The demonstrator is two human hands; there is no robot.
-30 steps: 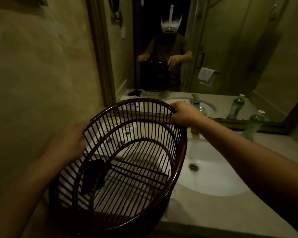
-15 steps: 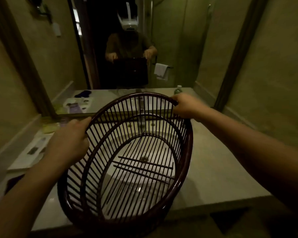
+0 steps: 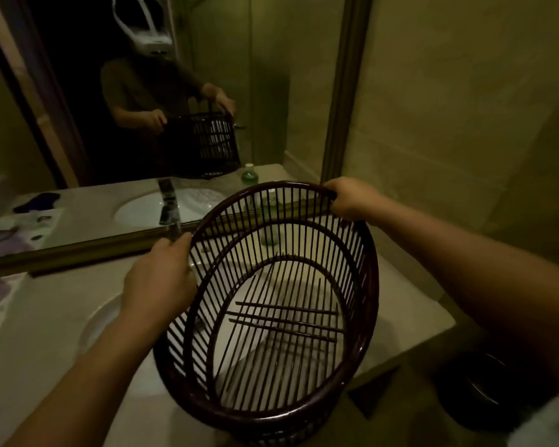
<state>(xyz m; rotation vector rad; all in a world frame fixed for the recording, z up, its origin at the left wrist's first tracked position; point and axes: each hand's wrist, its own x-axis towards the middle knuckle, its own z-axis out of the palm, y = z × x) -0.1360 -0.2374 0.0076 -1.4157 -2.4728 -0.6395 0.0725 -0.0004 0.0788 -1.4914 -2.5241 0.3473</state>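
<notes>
A dark brown slatted oval basket (image 3: 365,317) is held tilted above the right end of a bathroom counter, its open mouth facing me, with nothing inside. My left hand (image 3: 158,282) grips the basket's left rim. Fingers of my right hand (image 3: 352,196) curl over the far right rim. Through the slats the pale counter shows.
A beige stone counter (image 3: 55,304) holds a white sink (image 3: 110,330) at the left. Behind it a mirror (image 3: 110,124) with a brass frame reflects me and the basket. A green bottle (image 3: 268,233) stands behind the basket. A dark round bin (image 3: 475,388) sits on the floor at the right.
The basket and both hands have moved right along the counter, from over the sink to the counter's right end. The view has swung right and the floor bin has come into sight.
</notes>
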